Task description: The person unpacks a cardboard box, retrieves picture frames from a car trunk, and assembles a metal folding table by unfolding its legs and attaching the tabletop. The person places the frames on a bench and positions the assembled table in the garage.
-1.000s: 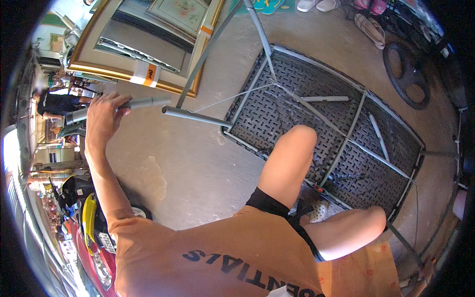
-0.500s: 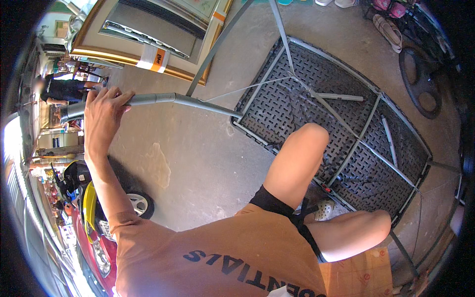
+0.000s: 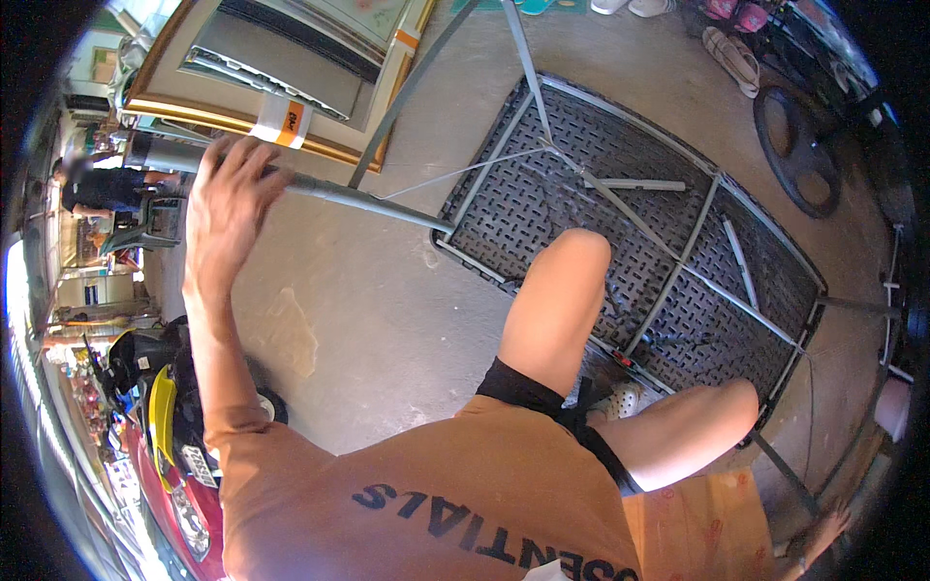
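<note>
An upside-down folding table lies on the floor, its black textured plastic underside crossed by grey metal bars. My left hand is at the left, bent over a grey tubular table leg that slants up from the table's near left corner; its fingers curl over the tube and are slightly blurred. At the lower right rim, my right hand shows small and dim by the end of another leg. Its fingers look stretched apart, and its palm is partly lost at the rim. My bent knees are beside the table's near edge.
A large gilt-framed picture leans at the upper left. Sandals and a black steering-wheel-like ring are at the far right. A red and yellow motorbike stands left. A brown cardboard sheet lies near my knee. Another person is in the left background.
My left hand has shifted a little right along with the leg's changed angle, its fingers looser in shape. My right hand has come further into view at the lower right.
</note>
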The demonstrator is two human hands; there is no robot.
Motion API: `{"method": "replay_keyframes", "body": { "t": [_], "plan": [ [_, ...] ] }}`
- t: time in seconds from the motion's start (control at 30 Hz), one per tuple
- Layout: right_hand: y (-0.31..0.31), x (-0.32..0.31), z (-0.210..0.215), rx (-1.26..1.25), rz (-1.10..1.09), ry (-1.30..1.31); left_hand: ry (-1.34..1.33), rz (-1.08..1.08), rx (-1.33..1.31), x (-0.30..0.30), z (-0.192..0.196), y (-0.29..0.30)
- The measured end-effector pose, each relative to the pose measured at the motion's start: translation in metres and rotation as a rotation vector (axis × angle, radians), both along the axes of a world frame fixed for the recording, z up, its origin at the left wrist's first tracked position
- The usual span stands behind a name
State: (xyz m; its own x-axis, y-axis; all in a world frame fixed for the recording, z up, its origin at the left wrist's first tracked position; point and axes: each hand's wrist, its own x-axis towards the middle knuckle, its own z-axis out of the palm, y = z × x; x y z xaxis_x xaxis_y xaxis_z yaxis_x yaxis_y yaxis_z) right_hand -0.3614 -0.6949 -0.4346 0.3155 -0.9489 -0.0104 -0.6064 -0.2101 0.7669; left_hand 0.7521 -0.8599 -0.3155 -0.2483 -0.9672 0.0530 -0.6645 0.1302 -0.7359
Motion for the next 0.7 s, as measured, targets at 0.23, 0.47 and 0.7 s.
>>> {"method": "replay_keyframes", "body": {
  "t": [0.23, 0.47, 0.7],
  "plan": [
    [0.042, 0.158, -0.022, -0.982, -0.708, -0.705, 1.259, 0.087, -0.933, 0.066, -0.143, 0.034],
    [0.012, 0.136, -0.053, -0.905, -0.735, -1.461, 1.410, 0.337, -0.930, 0.096, -0.221, -0.031],
    [0.024, 0.134, -0.057, -0.815, -0.798, -1.394, 1.319, 0.604, -1.120, 0.085, -0.233, -0.031]
  ]
}}
